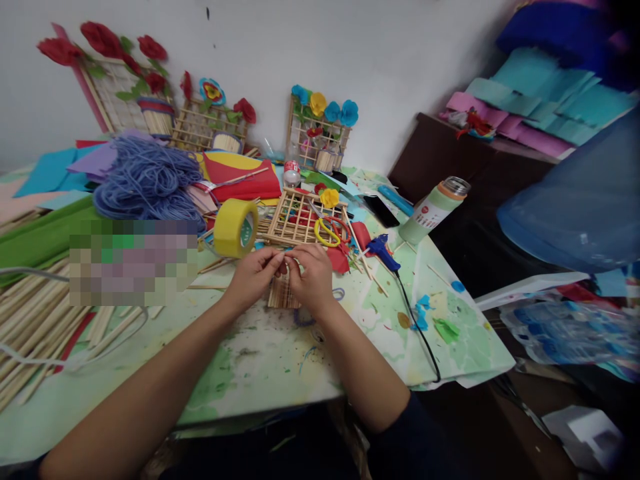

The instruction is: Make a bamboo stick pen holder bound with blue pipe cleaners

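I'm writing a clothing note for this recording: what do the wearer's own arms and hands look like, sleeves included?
The left hand and right hand are bare, with no gloves. The left forearm and right forearm are uncovered too, with no watch or bracelet visible. The right sleeve is dark, near navy; only a dark edge of the left sleeve shows.

A craft workspace: sticks (35,320), yarn (150,177), tape (227,228) and a glue gun (383,252) crowd a table (260,380) beside handmade flowers (103,40).
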The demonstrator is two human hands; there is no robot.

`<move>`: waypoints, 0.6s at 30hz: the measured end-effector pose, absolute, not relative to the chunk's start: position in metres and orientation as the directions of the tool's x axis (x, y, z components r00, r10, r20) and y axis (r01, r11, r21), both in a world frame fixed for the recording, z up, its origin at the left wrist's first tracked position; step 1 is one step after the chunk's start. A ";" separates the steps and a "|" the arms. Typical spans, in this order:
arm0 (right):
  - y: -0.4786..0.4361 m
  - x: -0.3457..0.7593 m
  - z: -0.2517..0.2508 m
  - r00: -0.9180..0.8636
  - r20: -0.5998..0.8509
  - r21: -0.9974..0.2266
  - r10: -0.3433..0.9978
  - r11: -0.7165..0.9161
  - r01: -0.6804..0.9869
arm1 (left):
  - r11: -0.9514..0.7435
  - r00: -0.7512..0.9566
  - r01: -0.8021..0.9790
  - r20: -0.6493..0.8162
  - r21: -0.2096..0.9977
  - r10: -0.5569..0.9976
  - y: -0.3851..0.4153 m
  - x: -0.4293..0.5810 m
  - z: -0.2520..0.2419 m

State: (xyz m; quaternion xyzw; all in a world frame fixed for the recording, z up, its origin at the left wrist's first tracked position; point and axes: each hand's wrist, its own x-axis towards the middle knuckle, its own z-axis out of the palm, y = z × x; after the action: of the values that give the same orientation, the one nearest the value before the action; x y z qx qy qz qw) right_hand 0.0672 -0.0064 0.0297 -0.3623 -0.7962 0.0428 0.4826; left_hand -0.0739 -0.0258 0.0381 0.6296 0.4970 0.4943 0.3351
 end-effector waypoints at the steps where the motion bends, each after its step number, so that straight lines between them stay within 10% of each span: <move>1: -0.006 0.067 0.030 -0.274 0.742 -0.412 0.612 0.739 0.533 | -0.290 0.031 0.320 0.296 0.902 0.955 -0.026 -0.075 0.038; 11: -0.005 0.071 0.033 -0.307 0.726 -0.357 0.615 0.719 0.597 | -0.324 0.127 0.366 0.298 0.873 0.946 -0.023 -0.079 0.038; 18: 0.015 0.093 0.033 0.012 0.727 -0.559 0.686 0.582 0.591 | -0.384 -0.019 0.417 0.430 0.824 0.902 -0.014 -0.102 0.039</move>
State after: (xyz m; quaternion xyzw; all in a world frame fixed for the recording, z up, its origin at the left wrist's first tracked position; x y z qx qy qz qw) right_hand 0.0926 0.0153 0.0328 -0.4550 -0.7015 0.0437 0.5469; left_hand -0.1023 -0.0137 0.0395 0.6582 0.5010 0.5086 0.2388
